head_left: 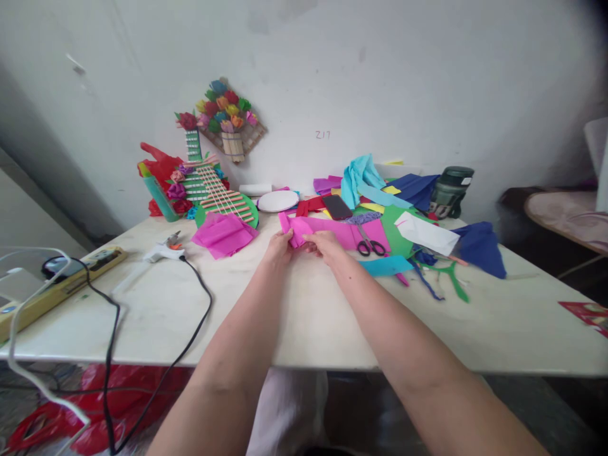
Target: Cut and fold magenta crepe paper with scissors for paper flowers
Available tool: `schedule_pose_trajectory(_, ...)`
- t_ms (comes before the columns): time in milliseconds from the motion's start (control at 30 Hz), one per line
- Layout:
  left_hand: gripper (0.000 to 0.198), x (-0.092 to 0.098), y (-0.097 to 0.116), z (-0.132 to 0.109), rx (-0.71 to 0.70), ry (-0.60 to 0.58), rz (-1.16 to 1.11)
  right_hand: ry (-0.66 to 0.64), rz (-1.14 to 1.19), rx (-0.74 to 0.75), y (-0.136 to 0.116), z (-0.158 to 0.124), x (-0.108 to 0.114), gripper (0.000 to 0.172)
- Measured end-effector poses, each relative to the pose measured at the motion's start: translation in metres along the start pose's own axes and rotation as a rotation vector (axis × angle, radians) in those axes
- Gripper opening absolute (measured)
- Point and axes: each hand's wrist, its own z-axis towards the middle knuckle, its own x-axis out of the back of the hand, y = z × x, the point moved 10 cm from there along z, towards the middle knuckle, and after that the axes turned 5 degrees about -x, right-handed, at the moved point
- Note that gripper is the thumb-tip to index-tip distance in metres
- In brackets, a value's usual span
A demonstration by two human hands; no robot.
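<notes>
A strip of pink crepe paper [297, 228] is held between my two hands above the table's middle. My left hand [280, 245] pinches its left end, where the paper looks folded in layers. My right hand [322, 246] grips the strip a little further right, fingers curled under it. The strip or another pink sheet [349, 234] runs on to the right behind my right hand; I cannot tell whether they are one piece. Black-handled scissors [370, 246] lie on that sheet. Left of my hands rests a folded stack of magenta crepe paper [225, 235].
A glue gun [164, 251] with a black cord and a yellow power strip [71, 285] lie left. A guitar-shaped craft [221, 193] leans at the back. On the right are a phone [336, 207], blue crepe paper [482, 249], green paper [396, 228] and a dark bottle [449, 193].
</notes>
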Motion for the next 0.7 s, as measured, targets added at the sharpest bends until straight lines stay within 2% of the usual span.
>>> schedule_pose_trajectory(133,0.013,0.001,0.003,0.000,-0.033,-0.004,0.013,0.029,-0.012,0.037,-0.006,-0.005,0.000,0.026)
schedule_pose_trajectory(233,0.009,-0.003,0.003,-0.001,-0.038,-0.038,0.024,0.071,-0.059,0.068,-0.010,-0.008,0.003,0.027)
schedule_pose_trajectory(367,0.004,0.001,0.003,0.004,-0.090,-0.028,0.116,0.090,-0.088,0.119,-0.016,-0.011,0.003,0.026)
schedule_pose_trajectory(567,0.007,0.012,0.014,0.012,-0.292,0.050,0.513,0.128,-0.128,0.101,-0.014,-0.015,0.001,0.025)
schedule_pose_trajectory(700,0.012,0.008,0.035,0.003,-0.475,0.124,0.866,0.125,-0.158,0.097,-0.012,-0.011,-0.001,0.027)
